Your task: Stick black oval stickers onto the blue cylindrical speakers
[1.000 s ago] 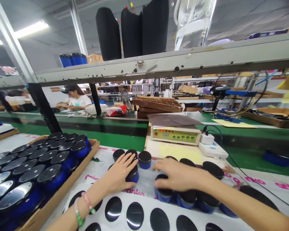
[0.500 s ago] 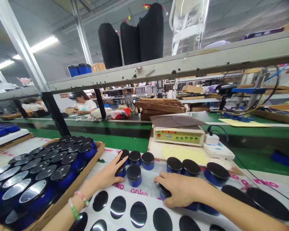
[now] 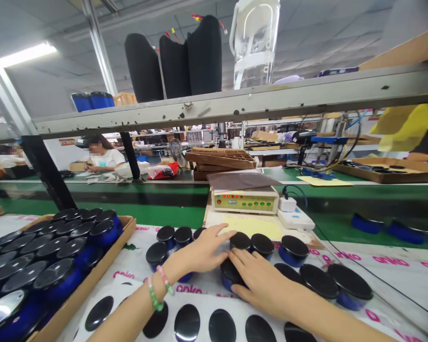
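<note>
Handling well calls for level, light contact: right hand [image 3: 258, 275] lies over a black-topped blue cup [image 3: 228, 276], grip indeterminable; left hand [image 3: 209, 249] spread nearby.

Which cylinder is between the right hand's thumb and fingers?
The black-topped blue cylinder behind the white disc sheet: the right hand has fingers over its top and thumb at its front. No other cylinder shows there.

Right fingers [image 3: 239, 260], apparently on blue cylinder [image 3: 229, 274]
</note>
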A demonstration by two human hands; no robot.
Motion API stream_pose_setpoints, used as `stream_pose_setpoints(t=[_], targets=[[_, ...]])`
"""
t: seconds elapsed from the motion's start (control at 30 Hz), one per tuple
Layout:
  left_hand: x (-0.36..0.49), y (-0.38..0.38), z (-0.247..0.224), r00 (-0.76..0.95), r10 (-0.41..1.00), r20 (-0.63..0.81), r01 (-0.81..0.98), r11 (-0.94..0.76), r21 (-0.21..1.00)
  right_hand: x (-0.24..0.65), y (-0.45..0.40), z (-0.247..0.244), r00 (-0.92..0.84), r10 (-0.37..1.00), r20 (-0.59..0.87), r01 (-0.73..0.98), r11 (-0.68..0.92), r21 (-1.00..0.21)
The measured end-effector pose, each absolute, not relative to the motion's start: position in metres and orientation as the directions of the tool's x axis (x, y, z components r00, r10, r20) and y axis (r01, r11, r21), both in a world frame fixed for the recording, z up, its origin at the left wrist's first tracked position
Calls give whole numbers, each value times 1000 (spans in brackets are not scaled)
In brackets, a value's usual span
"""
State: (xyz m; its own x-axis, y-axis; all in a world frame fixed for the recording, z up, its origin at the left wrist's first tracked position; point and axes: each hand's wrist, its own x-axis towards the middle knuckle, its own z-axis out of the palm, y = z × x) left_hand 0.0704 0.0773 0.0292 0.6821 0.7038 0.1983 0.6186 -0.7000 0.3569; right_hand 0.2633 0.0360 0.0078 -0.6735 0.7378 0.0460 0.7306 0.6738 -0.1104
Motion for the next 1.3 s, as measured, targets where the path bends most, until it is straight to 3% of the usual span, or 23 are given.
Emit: stream_pose_setpoints(t=[0.1,0.27,0.47,0.57,0.67,0.73,0.8,0.9,1.13,1.3], targets=[[88,102,24,728,665,166,567,-721,398,282,27,-2,-610,782,128,783,620,-49],[117,127,6,734,669,121,544,-685,485,310,22,-14,-648,739,186,754,657,15],[125,125,-1,586,776,232,588,-605,537,318,20,-16,-659,723,209,744,667,41],[120,112,14,496,798,344,581,-599,552,321,20,-12,-627,759,175,759,646,-85],[119,92,36,484,751,450,530,-661,531,322,24,3,-536,804,256,712,594,-375],[122,76,51,512,711,482,490,-703,516,319,28,20,-412,841,351,591,539,-600],[126,62,62,539,696,475,449,-714,537,311,33,39,-341,853,394,432,515,-740],[128,49,69,486,746,455,444,-659,607,294,39,62,-356,839,411,332,525,-784],[110,42,69,351,831,431,606,-552,572,267,42,78,-437,779,449,394,615,-683],[96,31,70,258,878,404,633,-470,616,263,45,76,-499,777,383,329,579,-746]])
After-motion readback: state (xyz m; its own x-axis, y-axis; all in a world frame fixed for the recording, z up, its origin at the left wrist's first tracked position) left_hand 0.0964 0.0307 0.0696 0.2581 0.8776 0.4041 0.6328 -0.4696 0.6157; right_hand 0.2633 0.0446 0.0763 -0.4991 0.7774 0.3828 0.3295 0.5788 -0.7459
